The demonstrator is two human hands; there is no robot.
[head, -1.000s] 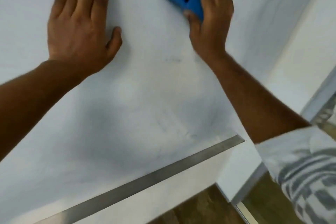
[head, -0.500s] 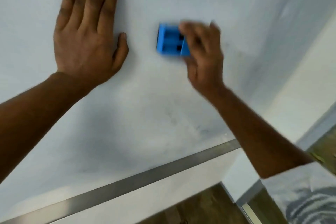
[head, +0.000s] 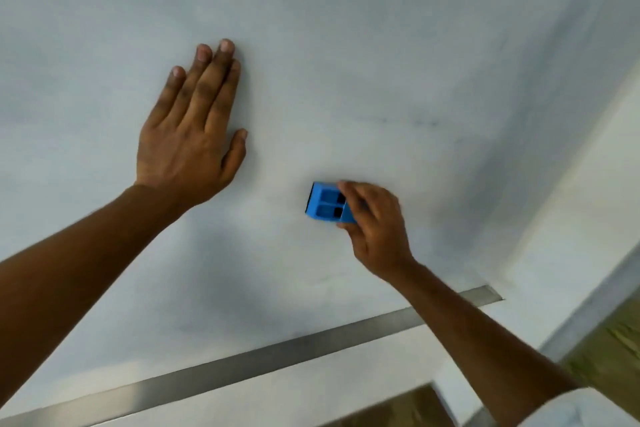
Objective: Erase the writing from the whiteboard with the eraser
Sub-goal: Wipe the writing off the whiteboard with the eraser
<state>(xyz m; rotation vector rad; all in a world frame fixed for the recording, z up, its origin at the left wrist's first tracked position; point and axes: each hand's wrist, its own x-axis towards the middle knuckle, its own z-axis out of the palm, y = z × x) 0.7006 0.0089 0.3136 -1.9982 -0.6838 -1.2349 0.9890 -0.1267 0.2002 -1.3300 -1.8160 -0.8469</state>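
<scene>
Downward and toward frame centre goes the eraser since the earlier frames, when it worked near the top edge. Right hand pinches its blue body, felt side pressed to the whiteboard. Left hand lies flat and spread on the board at centre left, grasping nothing. Wiping is under way; a faint dark streak upper right of the eraser looks unerased, so the next stroke likely needs to sweep up there with firm pressure.
</scene>
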